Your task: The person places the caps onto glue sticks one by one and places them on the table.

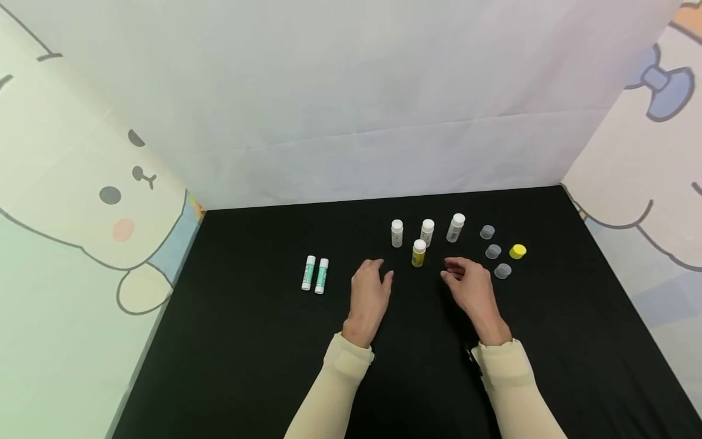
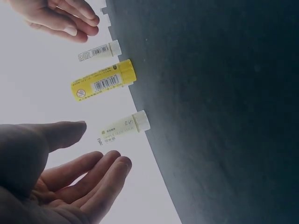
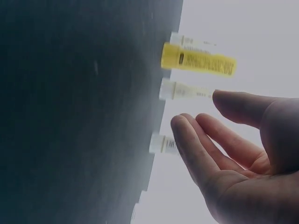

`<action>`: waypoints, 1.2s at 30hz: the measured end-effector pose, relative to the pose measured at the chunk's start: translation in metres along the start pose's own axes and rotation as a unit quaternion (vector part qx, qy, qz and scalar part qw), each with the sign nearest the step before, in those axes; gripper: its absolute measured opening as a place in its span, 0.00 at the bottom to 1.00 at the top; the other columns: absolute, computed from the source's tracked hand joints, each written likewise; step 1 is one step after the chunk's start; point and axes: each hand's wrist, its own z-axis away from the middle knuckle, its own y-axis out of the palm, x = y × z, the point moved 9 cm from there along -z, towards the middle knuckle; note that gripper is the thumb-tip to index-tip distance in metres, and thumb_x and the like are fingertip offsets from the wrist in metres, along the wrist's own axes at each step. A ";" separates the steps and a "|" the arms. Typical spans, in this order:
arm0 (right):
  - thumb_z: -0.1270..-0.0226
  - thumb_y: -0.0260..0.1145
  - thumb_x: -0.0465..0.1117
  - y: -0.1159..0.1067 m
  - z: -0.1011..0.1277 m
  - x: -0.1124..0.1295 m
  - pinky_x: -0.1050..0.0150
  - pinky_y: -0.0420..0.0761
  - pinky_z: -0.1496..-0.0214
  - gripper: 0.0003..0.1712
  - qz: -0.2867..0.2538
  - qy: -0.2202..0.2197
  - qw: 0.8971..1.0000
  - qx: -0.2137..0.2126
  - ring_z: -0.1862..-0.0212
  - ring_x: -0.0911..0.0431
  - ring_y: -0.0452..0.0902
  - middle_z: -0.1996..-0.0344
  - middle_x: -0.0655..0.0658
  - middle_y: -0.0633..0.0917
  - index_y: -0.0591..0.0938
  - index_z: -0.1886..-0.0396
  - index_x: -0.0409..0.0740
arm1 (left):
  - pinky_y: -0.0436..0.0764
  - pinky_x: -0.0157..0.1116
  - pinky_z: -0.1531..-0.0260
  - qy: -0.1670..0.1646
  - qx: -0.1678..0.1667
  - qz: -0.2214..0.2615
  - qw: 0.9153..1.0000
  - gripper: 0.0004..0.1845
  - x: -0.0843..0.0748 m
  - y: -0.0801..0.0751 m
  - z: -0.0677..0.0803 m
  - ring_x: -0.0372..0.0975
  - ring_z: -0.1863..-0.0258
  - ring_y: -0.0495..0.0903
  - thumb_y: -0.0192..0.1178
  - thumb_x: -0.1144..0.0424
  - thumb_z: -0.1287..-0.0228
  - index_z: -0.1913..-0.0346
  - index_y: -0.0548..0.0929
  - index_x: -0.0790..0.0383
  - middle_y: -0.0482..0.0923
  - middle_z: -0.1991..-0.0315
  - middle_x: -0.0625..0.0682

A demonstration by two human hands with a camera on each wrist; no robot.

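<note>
Both hands hover open over a black table (image 1: 263, 366), holding nothing. My left hand (image 1: 381, 271) is just left of a yellow bottle (image 1: 418, 253) with a white cap. My right hand (image 1: 446, 270) is just right of that bottle. Three white bottles (image 1: 427, 232) stand upright in a row behind it. In the left wrist view the left hand (image 2: 93, 149) is spread near the yellow bottle (image 2: 103, 80) and a white bottle (image 2: 124, 128). The right wrist view shows the right hand (image 3: 201, 109) with relaxed fingers near the yellow bottle (image 3: 198, 60).
Two white-and-green glue sticks (image 1: 315, 274) lie side by side left of the left hand. Three clear caps (image 1: 493, 251) and a yellow cap (image 1: 518, 251) sit right of the bottles. Pale cloth walls enclose the table at the back and both sides.
</note>
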 end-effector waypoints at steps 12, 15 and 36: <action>0.23 0.65 0.34 -0.023 -0.001 -0.014 0.40 0.83 0.42 0.19 0.009 0.015 1.000 -0.022 0.45 0.36 0.85 0.46 0.27 0.86 0.82 0.37 0.29 | 0.88 0.44 0.50 0.007 -0.002 -0.004 1.000 0.16 -0.008 0.003 0.000 0.50 0.51 0.89 0.70 0.65 0.28 0.43 0.86 0.71 0.86 0.50 0.60; 0.23 0.64 0.33 -0.028 -0.001 -0.016 0.40 0.84 0.43 0.19 0.012 0.011 0.999 -0.030 0.46 0.36 0.85 0.46 0.27 0.86 0.83 0.38 0.29 | 0.88 0.43 0.51 0.006 0.004 -0.002 1.000 0.16 -0.010 0.005 0.000 0.50 0.51 0.89 0.69 0.65 0.27 0.42 0.86 0.72 0.86 0.50 0.60; 0.23 0.67 0.35 -0.071 -0.010 -0.037 0.48 0.84 0.41 0.19 0.022 0.037 0.995 -0.087 0.45 0.37 0.86 0.45 0.29 0.87 0.83 0.37 0.31 | 0.87 0.42 0.49 0.013 0.019 -0.021 1.000 0.18 -0.015 0.017 -0.004 0.49 0.50 0.88 0.70 0.64 0.28 0.42 0.86 0.71 0.86 0.49 0.59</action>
